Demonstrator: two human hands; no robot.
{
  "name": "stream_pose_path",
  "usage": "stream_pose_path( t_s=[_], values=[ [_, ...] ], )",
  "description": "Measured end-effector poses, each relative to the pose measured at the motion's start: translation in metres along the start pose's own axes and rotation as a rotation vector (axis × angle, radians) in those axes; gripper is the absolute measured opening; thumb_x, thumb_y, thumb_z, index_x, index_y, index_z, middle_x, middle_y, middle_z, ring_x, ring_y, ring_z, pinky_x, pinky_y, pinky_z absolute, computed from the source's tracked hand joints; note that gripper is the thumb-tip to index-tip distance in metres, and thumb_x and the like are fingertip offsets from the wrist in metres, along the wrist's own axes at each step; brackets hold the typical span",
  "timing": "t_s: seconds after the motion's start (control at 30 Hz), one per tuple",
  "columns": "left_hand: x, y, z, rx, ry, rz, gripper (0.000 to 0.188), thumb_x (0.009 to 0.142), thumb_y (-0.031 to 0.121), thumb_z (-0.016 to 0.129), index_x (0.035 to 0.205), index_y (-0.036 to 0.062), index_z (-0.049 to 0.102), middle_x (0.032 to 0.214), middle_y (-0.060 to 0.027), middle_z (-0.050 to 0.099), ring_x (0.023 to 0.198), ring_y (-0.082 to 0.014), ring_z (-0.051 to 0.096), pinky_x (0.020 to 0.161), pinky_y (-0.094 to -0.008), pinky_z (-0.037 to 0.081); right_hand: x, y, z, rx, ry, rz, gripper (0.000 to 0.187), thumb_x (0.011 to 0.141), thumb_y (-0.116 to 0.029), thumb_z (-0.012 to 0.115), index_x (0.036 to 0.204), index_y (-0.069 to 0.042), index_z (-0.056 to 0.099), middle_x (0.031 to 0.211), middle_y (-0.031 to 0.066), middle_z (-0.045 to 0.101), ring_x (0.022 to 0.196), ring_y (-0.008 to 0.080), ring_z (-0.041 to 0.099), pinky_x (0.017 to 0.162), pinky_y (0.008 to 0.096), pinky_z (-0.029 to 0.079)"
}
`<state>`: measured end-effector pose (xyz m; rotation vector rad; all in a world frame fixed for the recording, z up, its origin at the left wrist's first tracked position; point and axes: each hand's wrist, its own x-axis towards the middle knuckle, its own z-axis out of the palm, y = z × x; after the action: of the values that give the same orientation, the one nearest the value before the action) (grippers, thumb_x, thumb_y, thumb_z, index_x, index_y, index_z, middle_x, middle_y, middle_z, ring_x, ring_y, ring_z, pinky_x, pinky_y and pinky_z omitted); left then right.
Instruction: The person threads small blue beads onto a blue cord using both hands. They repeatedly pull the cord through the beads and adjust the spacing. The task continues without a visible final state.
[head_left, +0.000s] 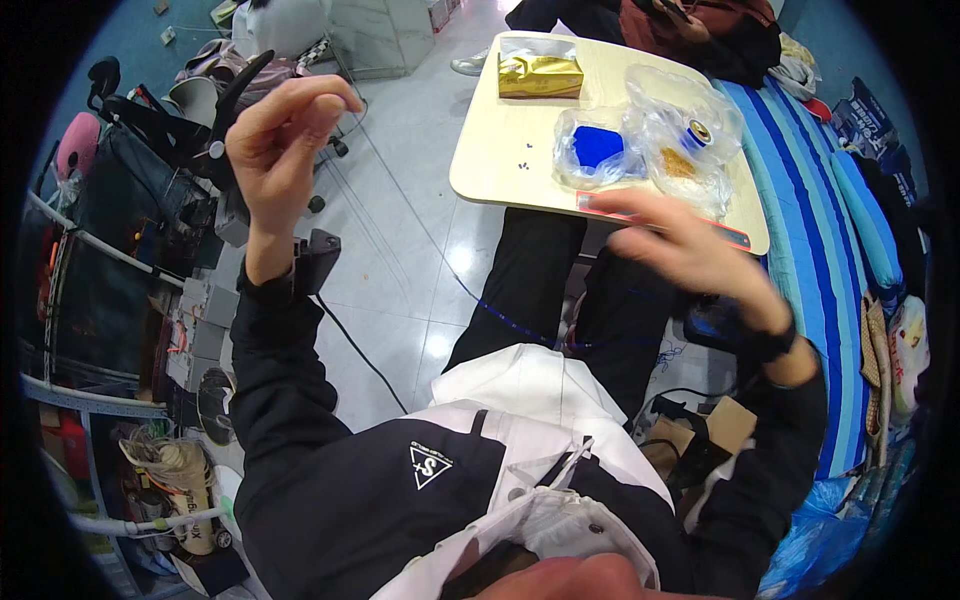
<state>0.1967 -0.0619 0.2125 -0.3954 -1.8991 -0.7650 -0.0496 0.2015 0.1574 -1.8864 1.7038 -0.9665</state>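
My left hand [285,135] is raised at the left, its fingertips pinched on a thin thread [405,212]. The thread slants down across my legs, with small blue beads [515,326] strung along its lower part. Over the table's near edge hovers my right hand [690,245], slightly blurred, fingers stretched and apart, nothing visible in them. Beneath it lies a long red-edged strip [735,237], partly covered by the hand. Just beyond, clear plastic holds a blue mass [598,147] and an amber mass [678,165]. A few tiny dark pieces [524,166] lie on the table.
The pale table [480,150] carries a gold tissue box [540,78] and a small round container [698,131]. Another person [700,30] sits beyond it. A blue-striped bed [800,200] runs along the right; a rack [110,400] stands left. A black cable [365,350] hangs from my left wrist.
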Motion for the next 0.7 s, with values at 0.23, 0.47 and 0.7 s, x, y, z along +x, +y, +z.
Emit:
stream_pose_path(
  t_s=[0.23, 0.47, 0.7],
  values=[
    [-0.008, -0.01, 0.011, 0.157, -0.005, -0.161, 0.01, 0.088, 0.004, 0.062, 0.093, -0.0029, 0.065, 0.078, 0.0005, 0.062, 0.059, 0.0017, 0.041, 0.05, -0.0137, 0.025, 0.064, -0.025, 0.109, 0.708, 0.022, -0.167, 0.025, 0.094, -0.024, 0.052, 0.099, 0.0, 0.054, 0.087, 0.0047, 0.057, 0.076, 0.0119, 0.052, 0.07, 0.0251, 0.044],
    [-0.044, -0.047, -0.026, 0.19, 0.405, -0.611, 0.013, 0.09, 0.01, 0.06, 0.091, 0.0006, 0.068, 0.078, 0.0009, 0.062, 0.051, 0.0036, 0.032, 0.043, -0.0151, 0.018, 0.012, -0.004, 0.055, 0.839, -0.046, 0.211, 0.027, 0.099, -0.026, 0.043, 0.079, -0.009, 0.048, 0.067, -0.0063, 0.038, 0.058, 0.0019, 0.031, 0.05, 0.0165, 0.027],
    [-0.063, -0.063, -0.01, 0.368, -0.431, -0.661, 0.023, 0.094, 0.016, 0.053, 0.089, -0.004, 0.063, 0.071, -0.0002, 0.044, 0.064, -0.007, 0.039, 0.058, -0.0195, 0.032, -0.016, -0.001, 0.033, 0.968, -0.036, 0.381, 0.024, 0.098, -0.026, 0.046, 0.086, -0.005, 0.051, 0.058, -0.0074, 0.028, 0.047, 0.0022, 0.023, 0.041, 0.0187, 0.018]
  ],
)
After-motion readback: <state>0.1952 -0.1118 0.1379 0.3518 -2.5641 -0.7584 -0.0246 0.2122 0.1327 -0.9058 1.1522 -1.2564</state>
